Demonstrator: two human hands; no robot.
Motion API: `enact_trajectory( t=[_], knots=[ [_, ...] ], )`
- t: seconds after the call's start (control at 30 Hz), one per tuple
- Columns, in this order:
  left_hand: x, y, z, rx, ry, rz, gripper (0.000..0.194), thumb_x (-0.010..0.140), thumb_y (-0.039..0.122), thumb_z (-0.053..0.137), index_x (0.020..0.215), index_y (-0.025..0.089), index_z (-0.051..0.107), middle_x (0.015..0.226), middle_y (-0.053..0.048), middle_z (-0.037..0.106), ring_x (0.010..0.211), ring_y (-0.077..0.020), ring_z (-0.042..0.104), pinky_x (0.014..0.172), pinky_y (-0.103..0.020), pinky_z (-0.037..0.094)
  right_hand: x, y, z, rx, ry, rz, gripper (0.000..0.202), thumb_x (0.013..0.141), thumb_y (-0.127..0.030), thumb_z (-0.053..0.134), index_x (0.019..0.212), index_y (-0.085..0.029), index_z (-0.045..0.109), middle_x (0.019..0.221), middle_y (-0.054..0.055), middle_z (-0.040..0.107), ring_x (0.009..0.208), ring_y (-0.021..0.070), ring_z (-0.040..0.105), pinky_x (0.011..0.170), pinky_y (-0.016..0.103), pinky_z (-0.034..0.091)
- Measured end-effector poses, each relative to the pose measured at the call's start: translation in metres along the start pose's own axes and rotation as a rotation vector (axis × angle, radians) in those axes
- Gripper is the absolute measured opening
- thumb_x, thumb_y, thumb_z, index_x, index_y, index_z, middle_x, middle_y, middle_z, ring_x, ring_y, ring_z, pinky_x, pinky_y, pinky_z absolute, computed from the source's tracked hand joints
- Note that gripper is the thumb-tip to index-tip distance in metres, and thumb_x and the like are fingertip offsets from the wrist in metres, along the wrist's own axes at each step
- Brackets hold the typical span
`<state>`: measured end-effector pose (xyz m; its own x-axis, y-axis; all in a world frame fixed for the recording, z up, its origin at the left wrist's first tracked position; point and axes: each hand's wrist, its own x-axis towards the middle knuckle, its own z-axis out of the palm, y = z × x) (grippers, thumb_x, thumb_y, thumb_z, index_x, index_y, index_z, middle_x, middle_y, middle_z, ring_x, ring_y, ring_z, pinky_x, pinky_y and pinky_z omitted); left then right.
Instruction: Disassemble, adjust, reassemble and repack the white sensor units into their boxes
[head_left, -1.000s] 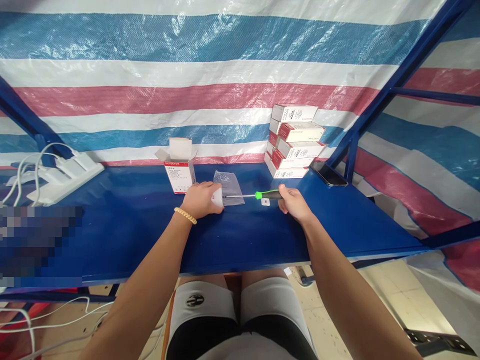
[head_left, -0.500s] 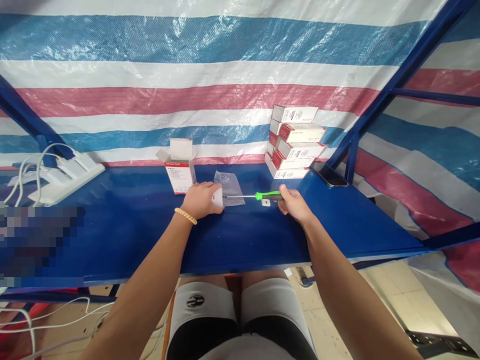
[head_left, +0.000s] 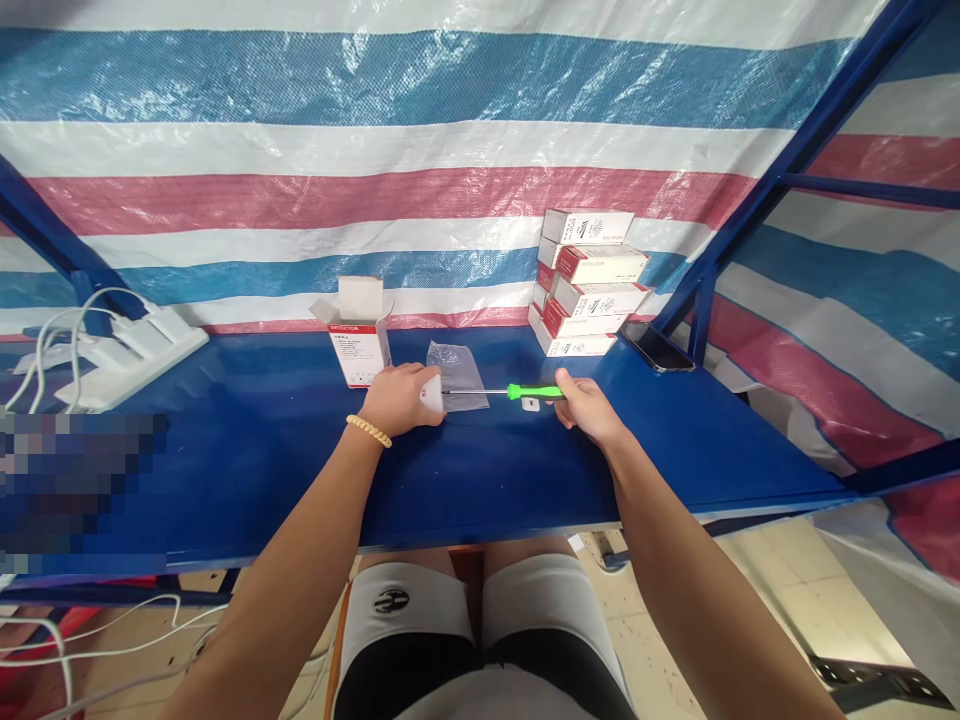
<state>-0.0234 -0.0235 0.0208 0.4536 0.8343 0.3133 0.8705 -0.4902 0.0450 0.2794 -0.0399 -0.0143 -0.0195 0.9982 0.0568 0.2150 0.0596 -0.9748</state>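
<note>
My left hand (head_left: 401, 397) is closed around a small white device (head_left: 432, 394) with a red mark, covering most of it. From the right, my right hand (head_left: 586, 405) grips the end of a screwdriver (head_left: 534, 392) with a green and black handle. Its thin metal shaft lies level, and the tip meets the device's right side. Beneath the shaft a clear plastic bag (head_left: 463, 368) lies flat on the blue table. A small white piece (head_left: 531, 405) with a dark mark rests just below the screwdriver handle.
An open white and red box (head_left: 360, 352) labelled "DETECTOR" stands behind my left hand. Several similar closed boxes (head_left: 589, 300) are stacked at the back right, beside a dark phone (head_left: 660, 347). On the left sits a white power strip (head_left: 139, 355) with plugged-in cables.
The screwdriver handle has turned, showing more green on its upper side. Both hands stay in nearly the same place, and the tip remains at the device.
</note>
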Motion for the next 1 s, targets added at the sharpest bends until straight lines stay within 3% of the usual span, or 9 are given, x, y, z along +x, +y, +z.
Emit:
enact_trajectory(
  t=[0.13,0.3,0.43,0.53,0.63,0.77,0.87,1.0],
  knots=[
    [0.0,0.002,0.0,0.003,0.017,0.008,0.05,0.066,0.048,0.066,0.107,0.02,0.066,0.093,-0.009,0.068,0.091,-0.0296,0.066,0.077,-0.039,0.05,0.001,0.0,-0.001,0.11,-0.048,-0.001,0.06,0.081,-0.075,0.042,0.06,-0.021,0.053,0.029,-0.004,0.037,0.029,0.0115,0.038,0.039,0.027,0.031],
    [0.0,0.003,-0.001,0.013,-0.009,0.017,0.048,0.066,0.047,0.066,0.106,0.019,0.067,0.092,-0.009,0.069,0.09,-0.0303,0.066,0.077,-0.04,0.049,-0.001,-0.003,-0.002,0.191,-0.103,-0.019,0.036,0.08,-0.056,0.058,0.089,-0.022,0.053,0.036,-0.007,0.047,0.034,0.0127,0.043,0.038,0.024,0.026],
    [0.001,0.001,-0.001,0.006,-0.043,-0.013,0.051,0.066,0.048,0.067,0.108,0.021,0.066,0.093,-0.009,0.069,0.09,-0.0303,0.066,0.079,-0.04,0.049,-0.003,-0.004,0.0,0.09,-0.09,-0.073,0.038,0.081,-0.058,0.059,0.089,-0.021,0.052,0.035,-0.009,0.045,0.033,0.011,0.04,0.039,0.023,0.029],
    [0.001,0.002,-0.001,0.006,-0.048,-0.028,0.054,0.066,0.051,0.068,0.111,0.021,0.065,0.097,-0.01,0.069,0.093,-0.0307,0.065,0.081,-0.04,0.049,-0.003,-0.006,0.001,0.147,-0.061,-0.031,0.044,0.076,-0.062,0.063,0.088,-0.022,0.051,0.042,-0.007,0.054,0.035,0.0108,0.044,0.038,0.023,0.027],
    [0.002,0.009,-0.001,-0.003,-0.053,-0.026,0.057,0.067,0.055,0.069,0.113,0.022,0.064,0.103,-0.01,0.068,0.097,-0.0308,0.064,0.083,-0.04,0.049,0.0,-0.009,-0.002,0.312,0.054,-0.021,0.045,0.071,-0.06,0.068,0.088,-0.023,0.05,0.057,-0.001,0.065,0.043,0.011,0.052,0.04,0.022,0.029],
    [0.002,0.019,-0.001,-0.043,-0.029,0.044,0.064,0.067,0.056,0.071,0.119,0.021,0.062,0.116,-0.011,0.064,0.106,-0.0293,0.061,0.087,-0.038,0.049,0.007,-0.004,-0.011,0.374,0.423,0.029,0.04,0.075,-0.054,0.066,0.089,-0.023,0.045,0.066,0.003,0.068,0.049,0.0126,0.055,0.042,0.024,0.034],
    [0.001,0.024,0.001,-0.047,-0.036,0.095,0.068,0.065,0.055,0.074,0.121,0.019,0.063,0.116,-0.012,0.063,0.106,-0.03,0.061,0.089,-0.04,0.048,0.012,0.004,-0.016,0.256,0.6,0.075,0.034,0.078,-0.045,0.065,0.091,-0.023,0.044,0.068,0.003,0.067,0.05,0.014,0.056,0.042,0.025,0.035],
    [0.002,0.026,0.005,-0.093,-0.024,0.143,0.07,0.066,0.053,0.075,0.125,0.02,0.06,0.117,-0.011,0.066,0.108,-0.0302,0.061,0.096,-0.043,0.044,0.013,0.016,-0.021,-0.04,0.69,0.03,0.029,0.08,-0.042,0.06,0.096,-0.021,0.048,0.076,0.007,0.067,0.062,0.017,0.058,0.052,0.029,0.042]
  ],
)
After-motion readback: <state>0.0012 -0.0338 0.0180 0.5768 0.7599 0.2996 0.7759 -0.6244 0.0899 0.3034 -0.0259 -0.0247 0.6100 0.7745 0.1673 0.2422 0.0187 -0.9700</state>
